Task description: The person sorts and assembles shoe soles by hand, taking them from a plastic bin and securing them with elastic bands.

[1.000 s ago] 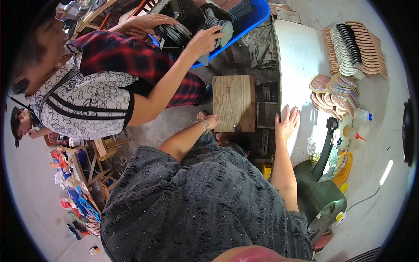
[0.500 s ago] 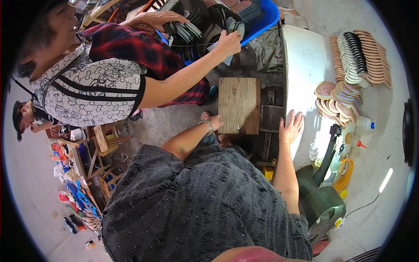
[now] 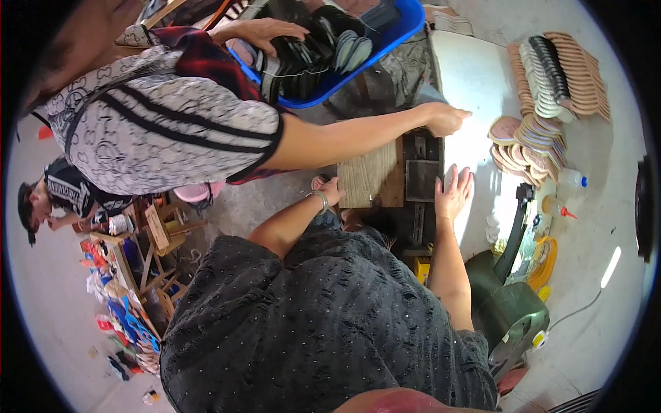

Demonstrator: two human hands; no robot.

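Pale, grainy wood makes up the squarish board (image 3: 358, 180) before the seated person, its far part hidden by a co-worker's forearm (image 3: 351, 141). At its near left edge the person's left hand (image 3: 332, 193) rests with fingers bent; from here I cannot tell whether it grips the wood or only leans there. The right hand (image 3: 453, 195) lies open, palm down and fingers a little apart, on the smooth white table (image 3: 475, 76) to the board's right. To hold this pose well, I'd say, keep that palm flat and low and the wrist loose, leaving room for the co-worker's hand (image 3: 446, 120) just beyond the fingertips, by a thin grey-blue piece (image 3: 428, 98); whether it is pinched I can't make out. Glossy blue plastic forms the tub (image 3: 412, 27) beyond, packed with thin, dark, rounded pieces (image 3: 296, 62). Along the table's right side stand ribbed rows of tan soles (image 3: 578, 76), and nearer sits a looser pile of round-ended soles (image 3: 530, 148), layered like petals. Tiny holes and frayed slits roughen the person's dark shirt (image 3: 323, 323).
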